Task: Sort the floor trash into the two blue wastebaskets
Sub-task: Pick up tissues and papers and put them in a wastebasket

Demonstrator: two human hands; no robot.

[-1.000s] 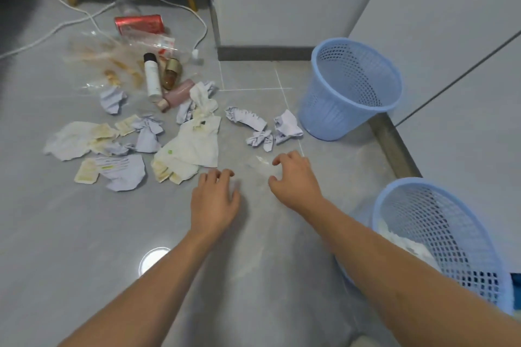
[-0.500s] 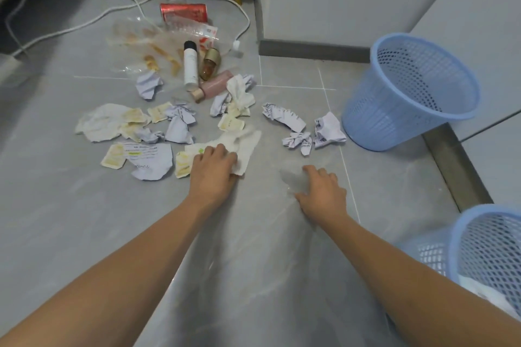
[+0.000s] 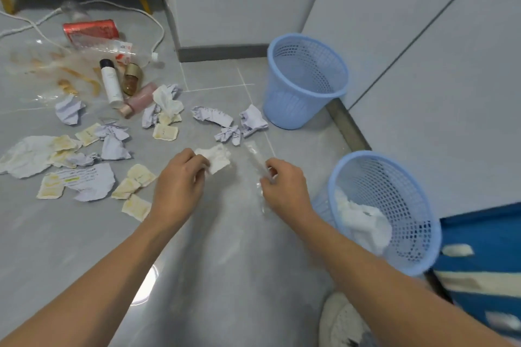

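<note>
left hand [image 3: 176, 186] grips white tissue [image 3: 216, 157], fingers curled. right hand [image 3: 284, 187] pinches clear plastic wrapper [image 3: 255, 158]. near wastebasket [image 3: 414, 186] at 3 o'clock (tissues inside); far wastebasket [image 3: 296, 110] at 1 o'clock.

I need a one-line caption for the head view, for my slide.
Left hand holds a white tissue, right hand pinches a clear wrapper, above littered floor beside two blue wastebaskets.
</note>
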